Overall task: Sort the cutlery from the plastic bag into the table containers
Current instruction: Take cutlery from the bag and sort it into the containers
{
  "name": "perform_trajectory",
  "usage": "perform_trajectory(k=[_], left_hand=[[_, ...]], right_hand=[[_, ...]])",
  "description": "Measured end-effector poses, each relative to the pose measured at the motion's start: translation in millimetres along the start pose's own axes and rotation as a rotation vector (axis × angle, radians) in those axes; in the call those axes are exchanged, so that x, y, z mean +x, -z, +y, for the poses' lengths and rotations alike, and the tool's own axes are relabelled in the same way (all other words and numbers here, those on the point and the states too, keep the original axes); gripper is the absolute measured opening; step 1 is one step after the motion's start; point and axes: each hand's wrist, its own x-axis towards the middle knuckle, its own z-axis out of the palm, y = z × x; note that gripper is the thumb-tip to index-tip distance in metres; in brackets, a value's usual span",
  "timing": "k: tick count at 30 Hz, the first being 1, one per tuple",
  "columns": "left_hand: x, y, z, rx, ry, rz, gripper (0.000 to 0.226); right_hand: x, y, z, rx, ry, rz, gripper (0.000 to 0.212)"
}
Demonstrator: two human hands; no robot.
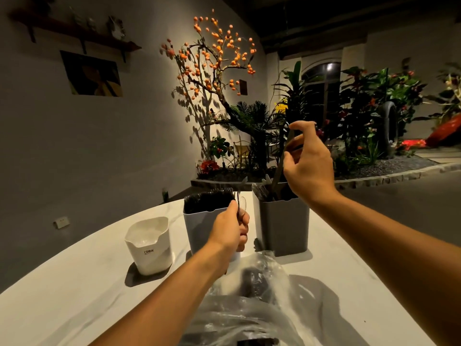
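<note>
Cutlery fills the light grey container (202,221) just behind the left hand (230,229), which pinches a thin clear utensil (240,198). The right hand (308,166) grips a dark piece (282,166) above the dark grey container (283,223). Plastic bag (249,308) lies on the desk (74,295) between the forearms.

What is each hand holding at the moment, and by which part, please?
The left hand grips a clear fork by its handle. The right hand pinches a dark utensil near its upper end, above the dark grey container.

three containers (207,221) in row on table (62,283) | plastic bag (249,308) before them
</note>
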Motion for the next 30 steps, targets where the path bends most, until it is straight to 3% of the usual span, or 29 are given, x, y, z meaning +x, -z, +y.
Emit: perform_trajectory(k=[6, 11, 13, 15, 18, 23, 26, 30], left_hand=[[0, 11, -5, 0.057, -0.088, -0.006, 0.036], [-6, 19, -10, 0.162, -0.158, 0.019, 0.023], [-7, 20, -11, 0.161, -0.167, 0.04, 0.021], [-8, 22, -11, 0.15, -0.168, 0.06, 0.021], [-10, 25, -7, 0.186, -0.187, 0.139, 0.02], [-12, 35, -12, 0.414, -0.278, 0.259, 0.018], [-11, 42, -13, 0.299, -0.221, 0.227, 0.034], [-11, 56, -10, 0.294, -0.229, 0.313, 0.03]], right_hand=[[-13, -15, 8, -0.187, 0.128, -0.163, 0.058], [-28, -25, 13, -0.483, 0.023, -0.636, 0.035], [-31, -27, 10, -0.543, 0.105, -0.593, 0.027], [-32, -27, -4, -0.282, 0.093, -0.499, 0.027], [-28, -31, -31, 0.139, -0.151, -0.689, 0.033], [-32, -42, -47, 0.128, -0.278, -0.698, 0.033], [-34, -48, -54, 0.209, -0.308, -0.691, 0.018], [-31, -55, -58, 0.209, -0.189, -0.427, 0.026]])
